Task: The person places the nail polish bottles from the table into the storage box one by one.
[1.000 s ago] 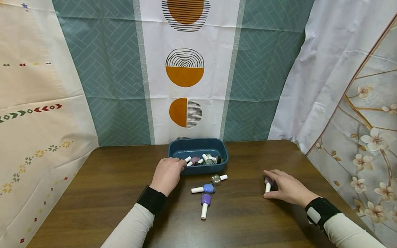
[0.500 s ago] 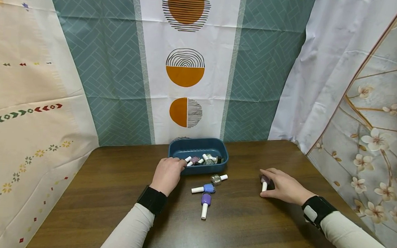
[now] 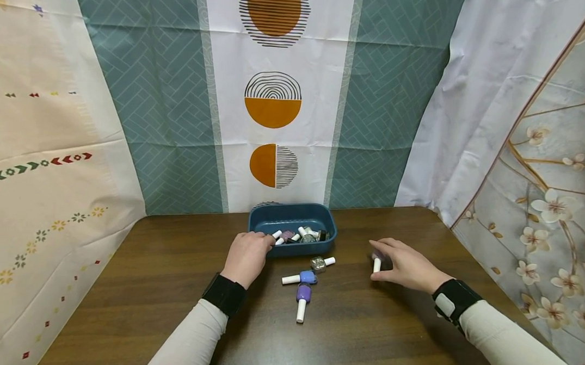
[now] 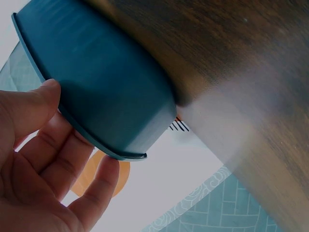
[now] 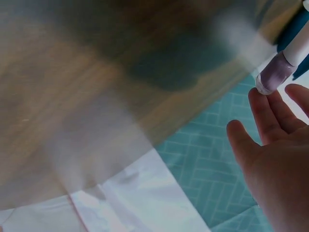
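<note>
My left hand (image 3: 245,258) grips the near left rim of a dark blue plastic bin (image 3: 265,251); in the left wrist view the thumb lies against the outer wall (image 4: 111,82) and the other fingers reach beyond the rim. Several nail polish bottles with white caps lie inside the bin. To the right, my right hand (image 3: 408,265) holds a nail polish bottle (image 3: 377,264) between thumb and fingers, its white cap toward me. The right wrist view shows its mauve glass (image 5: 276,73) at the fingertips.
On the brown table (image 3: 170,291), in front of the bin, lie a glittery nail polish bottle (image 3: 318,265), a blue one (image 3: 308,277) and a purple one (image 3: 304,293). Patterned cloths (image 3: 399,100) hang behind the table and at both sides.
The right hand has moved left, and slightly toward the back, carrying the mauve nail polish bottle. The left hand and the bin stay where they were.
</note>
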The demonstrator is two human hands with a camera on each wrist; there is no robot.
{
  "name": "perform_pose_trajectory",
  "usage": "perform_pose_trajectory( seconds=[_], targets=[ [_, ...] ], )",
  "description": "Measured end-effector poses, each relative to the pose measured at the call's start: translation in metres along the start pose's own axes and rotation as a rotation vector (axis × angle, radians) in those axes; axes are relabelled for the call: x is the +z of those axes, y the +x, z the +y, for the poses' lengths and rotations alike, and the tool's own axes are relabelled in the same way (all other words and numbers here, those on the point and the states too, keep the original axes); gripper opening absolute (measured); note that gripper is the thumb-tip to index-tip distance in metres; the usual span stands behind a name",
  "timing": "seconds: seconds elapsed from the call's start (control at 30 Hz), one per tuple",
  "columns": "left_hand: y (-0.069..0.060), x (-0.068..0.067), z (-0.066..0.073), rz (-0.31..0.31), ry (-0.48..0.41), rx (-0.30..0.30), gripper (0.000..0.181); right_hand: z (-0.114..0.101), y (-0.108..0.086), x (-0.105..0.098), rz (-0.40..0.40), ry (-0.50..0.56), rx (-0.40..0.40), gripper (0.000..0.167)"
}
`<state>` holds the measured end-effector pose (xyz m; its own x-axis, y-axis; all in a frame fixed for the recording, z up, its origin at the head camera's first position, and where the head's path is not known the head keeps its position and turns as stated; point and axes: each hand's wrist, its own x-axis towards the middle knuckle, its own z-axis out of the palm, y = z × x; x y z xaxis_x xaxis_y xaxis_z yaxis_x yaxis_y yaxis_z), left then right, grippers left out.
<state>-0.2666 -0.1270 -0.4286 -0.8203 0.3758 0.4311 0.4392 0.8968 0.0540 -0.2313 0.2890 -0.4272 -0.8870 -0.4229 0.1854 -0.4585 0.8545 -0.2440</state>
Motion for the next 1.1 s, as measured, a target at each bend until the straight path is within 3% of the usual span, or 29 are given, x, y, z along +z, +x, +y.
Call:
perform_pose_trajectory(
  seconds=[0.37, 0.67, 1.1],
  targets=[
    [0.0, -0.001, 0.0, -0.005, -0.011, -0.005, 0.012, -0.02, 0.023, -0.005, 0.03, 0.005, -0.047, 0.085],
    [0.0, -0.002, 0.0, -0.028, -0.016, -0.014, 0.013, -0.035, 0.039, -0.008, 0.057, 0.017, -0.049, 0.086],
    [-0.002, -0.003, 0.001, -0.014, -0.005, 0.0, 0.013, -0.06, 0.065, -0.01, 0.092, 0.036, -0.048, 0.083]
  ],
)
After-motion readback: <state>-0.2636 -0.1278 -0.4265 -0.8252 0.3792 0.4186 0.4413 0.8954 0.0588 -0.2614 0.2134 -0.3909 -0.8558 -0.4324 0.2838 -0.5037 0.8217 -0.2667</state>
